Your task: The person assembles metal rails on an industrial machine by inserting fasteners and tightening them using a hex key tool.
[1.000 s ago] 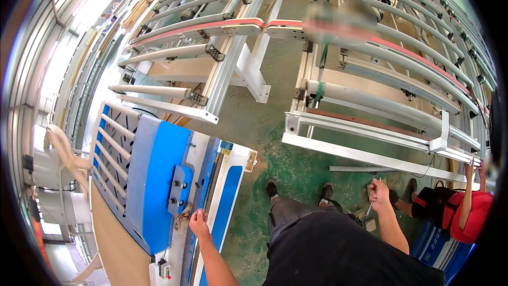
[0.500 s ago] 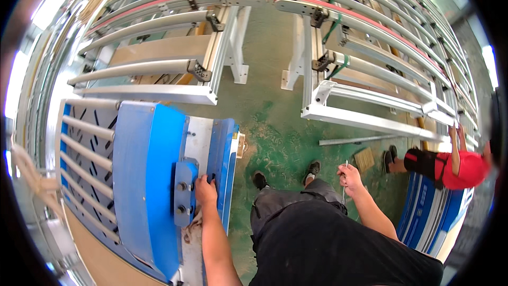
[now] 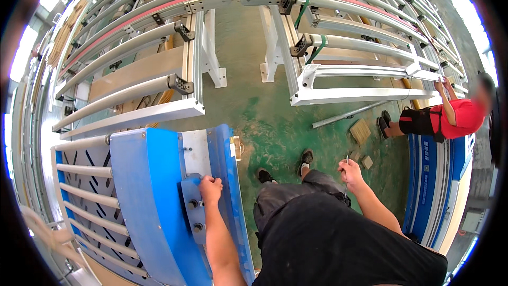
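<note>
My left hand is closed in a pinch at the upper end of a blue metal bracket with two dark bolts. Whatever its fingertips hold, if anything, is hidden. The bracket sits on the side of a blue machine housing, above a pale metal strip. Off to the right, away from the machine, my right hand is wrapped around a thin silver metal rod, held nearly upright. Its tip shows above the fingers and its lower end below them; I cannot tell its exact kind.
Light rollers run along the machine's left. Ahead stand two roller conveyor frames with a gap between. A metal bar and wooden blocks lie on the green floor. At right, a person in red touches the right frame.
My view has turned, shifting the surroundings. My left hand has moved to the bracket's upper end, its fingers now drawn together. My right hand still grips the rod.
</note>
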Tool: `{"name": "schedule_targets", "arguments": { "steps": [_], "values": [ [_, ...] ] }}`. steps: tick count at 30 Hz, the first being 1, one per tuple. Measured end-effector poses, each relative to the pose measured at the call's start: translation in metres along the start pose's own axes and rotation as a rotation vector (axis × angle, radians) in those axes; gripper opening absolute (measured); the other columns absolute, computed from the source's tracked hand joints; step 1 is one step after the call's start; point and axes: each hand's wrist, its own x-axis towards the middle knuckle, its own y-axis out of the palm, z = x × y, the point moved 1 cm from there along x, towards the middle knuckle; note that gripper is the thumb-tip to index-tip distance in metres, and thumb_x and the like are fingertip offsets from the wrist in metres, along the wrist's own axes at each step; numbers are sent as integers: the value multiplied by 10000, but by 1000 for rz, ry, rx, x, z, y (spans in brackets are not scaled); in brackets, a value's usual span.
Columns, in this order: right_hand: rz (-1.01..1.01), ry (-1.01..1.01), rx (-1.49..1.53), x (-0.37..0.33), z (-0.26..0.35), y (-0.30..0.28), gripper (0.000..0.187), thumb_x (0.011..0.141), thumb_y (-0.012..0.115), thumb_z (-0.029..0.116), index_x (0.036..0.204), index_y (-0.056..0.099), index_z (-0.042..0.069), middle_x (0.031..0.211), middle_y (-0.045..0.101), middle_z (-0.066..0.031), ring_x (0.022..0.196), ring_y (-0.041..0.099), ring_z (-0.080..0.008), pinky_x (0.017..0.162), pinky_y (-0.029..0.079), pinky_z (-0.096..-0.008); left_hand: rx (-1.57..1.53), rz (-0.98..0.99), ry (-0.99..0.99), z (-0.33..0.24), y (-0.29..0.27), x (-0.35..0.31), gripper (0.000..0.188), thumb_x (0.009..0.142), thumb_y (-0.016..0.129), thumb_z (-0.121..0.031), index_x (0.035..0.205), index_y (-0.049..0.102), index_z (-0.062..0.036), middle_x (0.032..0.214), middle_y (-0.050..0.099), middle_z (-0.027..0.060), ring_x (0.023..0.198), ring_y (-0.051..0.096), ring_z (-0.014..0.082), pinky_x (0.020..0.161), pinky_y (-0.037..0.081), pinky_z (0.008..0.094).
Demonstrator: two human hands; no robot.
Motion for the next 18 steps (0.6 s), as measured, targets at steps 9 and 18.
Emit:
{"name": "schedule_targets", "arguments": {
  "steps": [9, 18],
  "values": [
    [-31, -15, 18, -13, -1, -4, 84, 894, 592, 93, 925, 572, 18, 718, 596, -67, 404, 385, -50, 359, 237, -223, 308, -240, 229, -31, -33, 58, 489, 731, 774, -32, 1167, 556, 1, 961, 633, 213, 948, 605, 377, 839, 484, 442],
    [-141, -11, -9, -28, 5, -21, 76, 874, 606, 90, 919, 580, 35, 707, 598, -46, 416, 383, -40, 376, 236, -223, 312, -354, 351, -4, -42, 153, 348, 725, 766, -27, 1054, 656, -56, 962, 620, 183, 912, 607, 351, 824, 492, 411]
  ]
}}
